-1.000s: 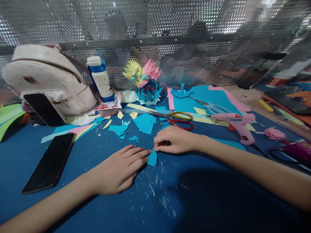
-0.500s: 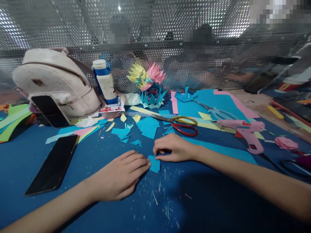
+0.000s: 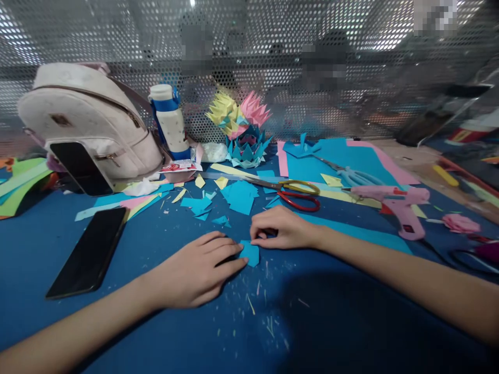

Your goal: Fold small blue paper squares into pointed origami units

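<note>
A small blue paper piece [image 3: 251,254] lies on the blue table between my hands. My left hand [image 3: 198,270] rests flat, fingers stretched, with its fingertips on the paper's left edge. At the paper's top edge, my right hand [image 3: 283,228] is curled with thumb and forefinger pinching the paper. Blue cut pieces [image 3: 239,196] and small yellow pieces [image 3: 221,182] lie scattered just beyond. Scissors with one red and one yellow handle [image 3: 298,195] lie behind my right hand.
A black phone [image 3: 89,252] lies at the left, before a pale backpack [image 3: 89,119] and a bottle [image 3: 169,122]. Folded paper flowers [image 3: 249,148] stand at the back. A pink glue gun [image 3: 401,200] with a cord lies right, near blue-handled scissors [image 3: 356,176].
The fingers of my left hand have spread and reach further onto the blue piece. The view has tilted down slightly, and my right hand keeps its curled pose.
</note>
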{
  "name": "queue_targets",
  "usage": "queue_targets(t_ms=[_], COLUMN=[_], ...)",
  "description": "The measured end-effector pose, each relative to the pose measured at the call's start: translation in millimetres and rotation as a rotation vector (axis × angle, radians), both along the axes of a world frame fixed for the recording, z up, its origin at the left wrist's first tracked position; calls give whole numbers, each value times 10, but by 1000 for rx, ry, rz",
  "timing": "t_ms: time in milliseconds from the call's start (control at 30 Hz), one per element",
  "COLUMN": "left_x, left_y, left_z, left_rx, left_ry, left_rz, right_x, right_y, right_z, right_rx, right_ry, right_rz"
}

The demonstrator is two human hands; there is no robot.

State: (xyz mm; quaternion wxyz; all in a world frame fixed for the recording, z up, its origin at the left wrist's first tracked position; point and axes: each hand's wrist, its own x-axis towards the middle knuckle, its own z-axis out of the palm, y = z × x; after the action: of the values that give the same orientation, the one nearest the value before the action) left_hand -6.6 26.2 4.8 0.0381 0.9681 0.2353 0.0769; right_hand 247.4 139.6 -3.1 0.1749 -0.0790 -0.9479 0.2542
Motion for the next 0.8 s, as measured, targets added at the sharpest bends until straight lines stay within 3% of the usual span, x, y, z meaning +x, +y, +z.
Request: queue_targets(t_ms=[533,800], left_x=[2,1], left_y=[-69,-59], left_z=[-22,-19], left_rx=[176,82], left_ry=[-75,-77], left_rz=[-7,44], right_x=[-34,10], right_y=[-301,-271], right_z=[41,34], right_rx=[-29,-87], right_ry=[11,-8], right_rz=[-129,-165])
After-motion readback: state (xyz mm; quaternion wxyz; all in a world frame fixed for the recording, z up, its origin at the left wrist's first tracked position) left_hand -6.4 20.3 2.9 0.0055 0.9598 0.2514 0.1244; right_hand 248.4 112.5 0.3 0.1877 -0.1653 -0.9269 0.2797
